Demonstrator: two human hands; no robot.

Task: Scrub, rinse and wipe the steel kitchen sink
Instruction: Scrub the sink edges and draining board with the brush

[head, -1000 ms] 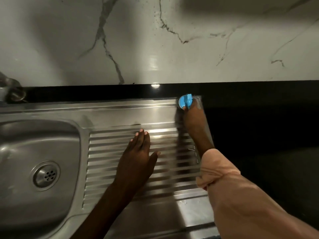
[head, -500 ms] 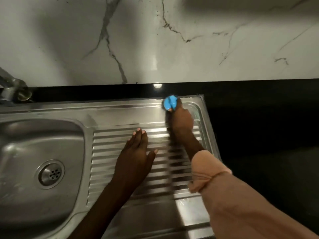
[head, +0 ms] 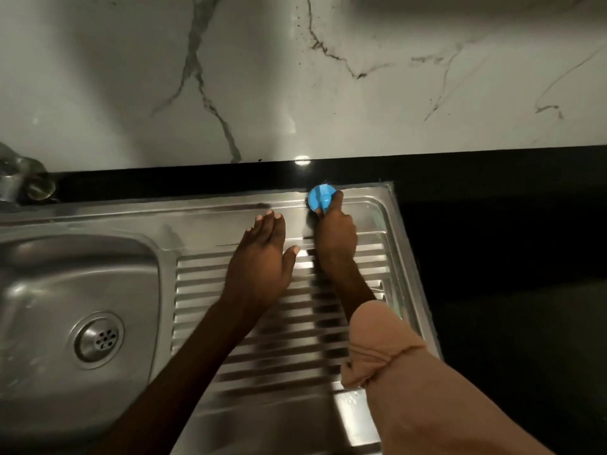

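Sink [head: 210, 221] scrubber [head: 321, 198] moved left; left hand [head: 262, 261] slid forward.

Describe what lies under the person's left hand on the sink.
The left hand lies flat, fingers straight, on the ribbed steel drainboard; ridges show all around it. The patch under the palm is covered, so any dirt or water there cannot be seen.

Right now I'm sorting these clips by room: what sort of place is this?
Most likely a home kitchen: a steel sink with a ribbed drainboard, set in a dark counter below a marble-look wall. The right hand holds a blue scrubber.
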